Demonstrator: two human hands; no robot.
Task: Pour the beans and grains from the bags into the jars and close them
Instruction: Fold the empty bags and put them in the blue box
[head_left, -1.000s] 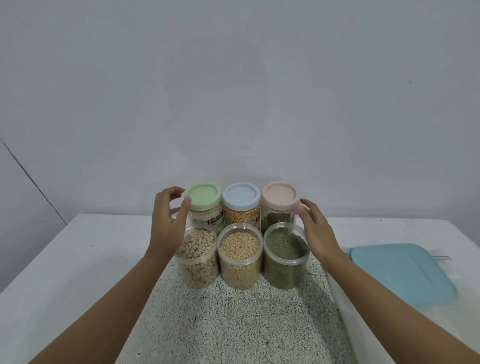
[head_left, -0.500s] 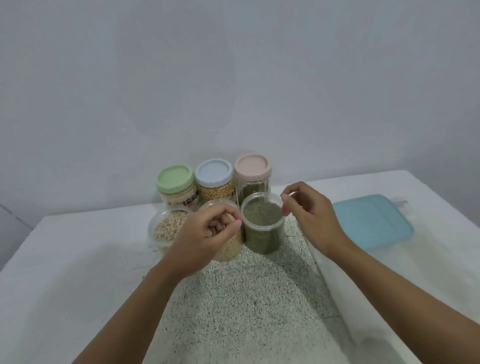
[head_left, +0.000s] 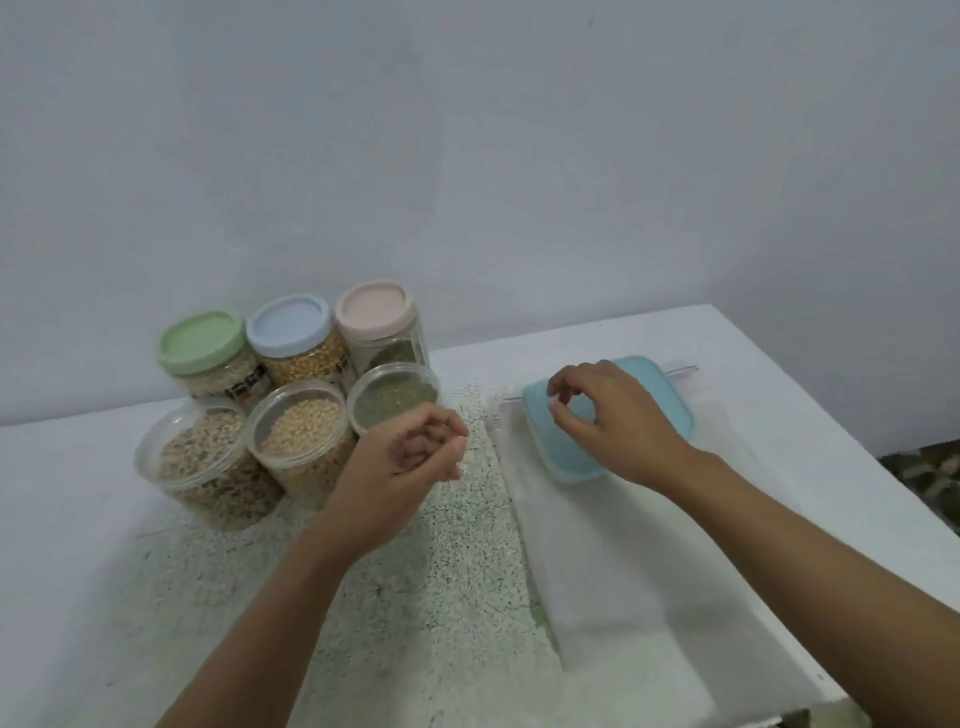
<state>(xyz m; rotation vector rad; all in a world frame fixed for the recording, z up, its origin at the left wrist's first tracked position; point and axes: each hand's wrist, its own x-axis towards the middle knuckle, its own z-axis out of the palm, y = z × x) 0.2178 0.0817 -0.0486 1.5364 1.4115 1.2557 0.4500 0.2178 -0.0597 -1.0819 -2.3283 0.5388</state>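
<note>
Three lidded jars stand against the wall, with a green lid (head_left: 200, 343), a blue lid (head_left: 288, 325) and a pink lid (head_left: 376, 306). In front of them are three clear jars: pale beans (head_left: 195, 460), yellow beans (head_left: 301, 434) and green grains (head_left: 392, 397). I cannot tell whether the front jars carry clear lids. My left hand (head_left: 410, 462) hovers in front of the green-grain jar, fingers curled in, holding nothing. My right hand (head_left: 615, 421) is over a light-blue rectangular lid (head_left: 670, 410), fingers loosely curled, thumb and forefinger apart near its left edge.
A speckled mat (head_left: 457, 571) covers the table's middle. Flat clear bags (head_left: 613, 561) lie to its right under the blue lid, a zip strip (head_left: 680, 370) showing behind it. The white table ends at the right edge (head_left: 831, 441), with floor beyond.
The view has swung right. Both hands left the jars: the left drew back and curled, the right moved rightward over the blue lid.
</note>
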